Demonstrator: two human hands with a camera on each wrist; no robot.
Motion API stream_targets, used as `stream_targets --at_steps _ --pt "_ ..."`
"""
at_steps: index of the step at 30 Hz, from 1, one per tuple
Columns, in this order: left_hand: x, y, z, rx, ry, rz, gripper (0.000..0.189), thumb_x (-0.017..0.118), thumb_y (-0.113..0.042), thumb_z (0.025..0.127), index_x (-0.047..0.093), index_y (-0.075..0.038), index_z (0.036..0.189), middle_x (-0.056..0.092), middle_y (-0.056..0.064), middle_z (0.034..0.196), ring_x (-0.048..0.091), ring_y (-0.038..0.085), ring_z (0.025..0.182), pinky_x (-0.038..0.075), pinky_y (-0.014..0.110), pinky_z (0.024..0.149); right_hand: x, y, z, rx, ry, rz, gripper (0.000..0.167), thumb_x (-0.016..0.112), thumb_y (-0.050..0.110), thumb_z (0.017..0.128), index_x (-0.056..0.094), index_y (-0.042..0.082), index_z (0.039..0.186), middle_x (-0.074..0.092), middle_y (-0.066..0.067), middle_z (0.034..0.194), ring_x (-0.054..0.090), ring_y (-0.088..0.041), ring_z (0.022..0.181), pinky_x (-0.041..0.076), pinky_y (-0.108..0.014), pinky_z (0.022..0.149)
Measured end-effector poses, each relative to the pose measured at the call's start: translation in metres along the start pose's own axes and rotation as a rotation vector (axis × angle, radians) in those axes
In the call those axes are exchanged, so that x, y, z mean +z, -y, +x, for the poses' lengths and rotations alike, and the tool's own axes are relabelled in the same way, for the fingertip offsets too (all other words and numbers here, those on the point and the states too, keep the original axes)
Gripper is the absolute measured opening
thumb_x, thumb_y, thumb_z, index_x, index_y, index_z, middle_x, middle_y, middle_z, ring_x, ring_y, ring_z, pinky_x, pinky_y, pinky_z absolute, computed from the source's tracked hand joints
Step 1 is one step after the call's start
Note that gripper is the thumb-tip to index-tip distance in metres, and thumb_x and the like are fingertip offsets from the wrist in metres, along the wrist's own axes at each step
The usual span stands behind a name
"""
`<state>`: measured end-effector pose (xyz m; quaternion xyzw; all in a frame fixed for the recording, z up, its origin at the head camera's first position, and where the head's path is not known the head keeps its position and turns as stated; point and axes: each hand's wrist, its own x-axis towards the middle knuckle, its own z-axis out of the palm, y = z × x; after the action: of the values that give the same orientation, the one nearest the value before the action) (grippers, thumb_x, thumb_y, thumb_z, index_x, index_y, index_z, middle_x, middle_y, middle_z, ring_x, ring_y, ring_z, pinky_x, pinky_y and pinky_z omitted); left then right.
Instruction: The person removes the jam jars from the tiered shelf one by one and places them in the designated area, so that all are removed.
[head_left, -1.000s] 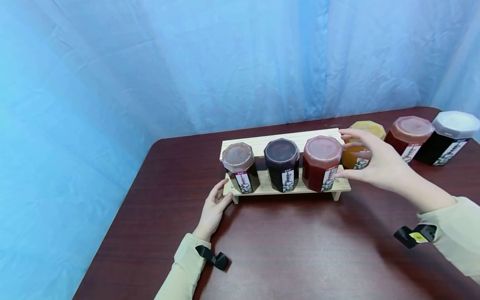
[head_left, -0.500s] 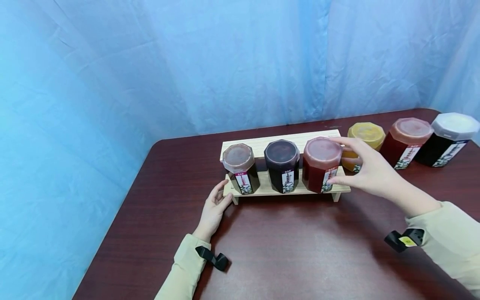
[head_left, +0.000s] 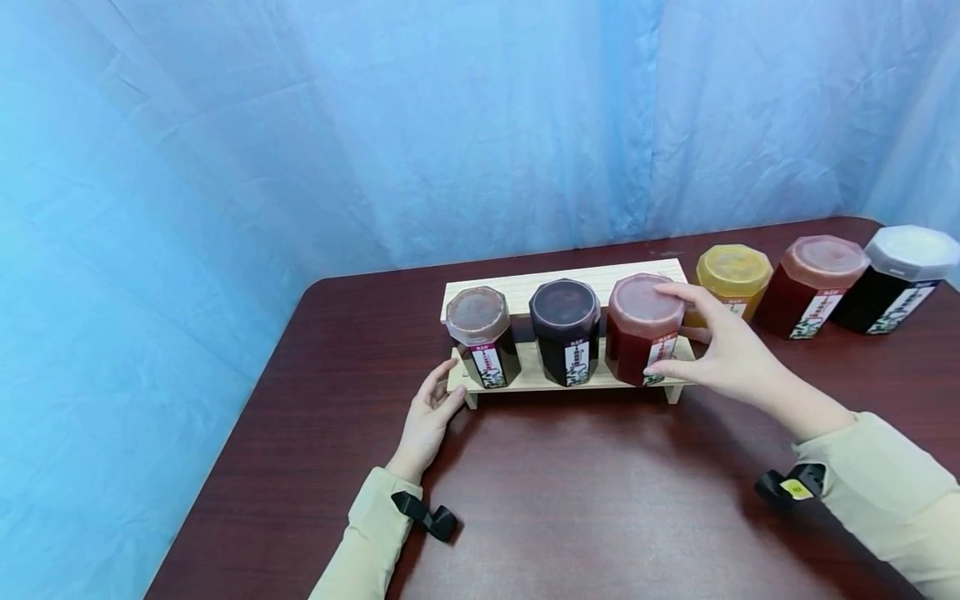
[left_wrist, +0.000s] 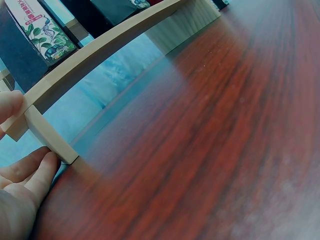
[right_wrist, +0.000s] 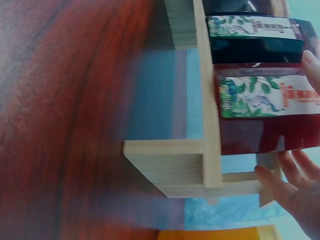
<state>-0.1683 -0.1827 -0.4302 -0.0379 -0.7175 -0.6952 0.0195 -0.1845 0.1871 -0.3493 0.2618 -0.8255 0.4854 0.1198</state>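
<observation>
A two-step wooden rack stands on the table, bearing three octagonal lidded jars. From left to right they are a brown jar, a dark purple jar and a red jar. My left hand grips the rack's left end, with a finger beside the leg in the left wrist view. Around the red jar's right side curls my right hand, its thumb across the label and its index finger at the lid. In the right wrist view, fingers lie along the side of the red jar.
Right of the rack, a yellow jar, another red jar and a black jar with a white lid stand on the dark wood table. Blue curtains hang behind and to the left.
My right hand has moved left, from beside the red jar to round it, thumb now over the label. The left hand stays at the rack's end.
</observation>
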Motion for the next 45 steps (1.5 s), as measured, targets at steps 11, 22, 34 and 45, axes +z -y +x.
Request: stream_targets --at_steps 11,22,34,45 --pt "-0.001 0.002 0.000 0.014 0.007 0.015 0.050 0.056 -0.003 0.093 0.040 -0.002 0.140 0.054 0.018 0.123 0.058 0.003 0.097 0.046 0.017 0.086 0.013 -0.006 -0.001 -0.021 -0.081 -0.021 0.098 0.086 -0.007 0.059 0.033 0.007 0.139 0.037 0.022 0.128 0.042 0.013 0.109 0.038 -0.002 0.084" --pt "0.000 -0.001 0.001 -0.008 0.008 0.006 0.050 0.055 -0.004 0.094 0.040 -0.007 0.142 0.053 0.015 0.130 0.056 0.003 0.100 0.045 0.017 0.085 0.021 -0.010 -0.003 0.007 -0.149 -0.009 0.101 0.084 -0.010 0.058 0.030 0.007 0.141 0.041 0.025 0.120 0.048 0.012 0.100 0.041 -0.003 0.082" --pt "0.000 -0.001 0.000 0.004 0.008 0.000 0.051 0.054 -0.001 0.093 0.038 -0.004 0.142 0.053 0.018 0.126 0.056 0.002 0.099 0.045 0.017 0.086 0.024 -0.008 -0.005 -0.002 -0.148 0.092 0.101 0.079 -0.018 0.060 0.025 0.006 0.143 0.047 0.024 0.119 0.052 0.011 0.100 0.044 -0.005 0.080" --pt "0.000 -0.002 0.000 0.000 0.012 0.016 0.051 0.054 -0.002 0.094 0.039 -0.005 0.142 0.051 0.024 0.130 0.056 0.002 0.100 0.045 0.017 0.087 0.024 -0.001 -0.008 0.056 -0.176 0.018 0.097 0.081 -0.009 0.064 0.028 0.012 0.143 0.052 0.009 0.118 0.051 0.014 0.098 0.044 -0.004 0.078"
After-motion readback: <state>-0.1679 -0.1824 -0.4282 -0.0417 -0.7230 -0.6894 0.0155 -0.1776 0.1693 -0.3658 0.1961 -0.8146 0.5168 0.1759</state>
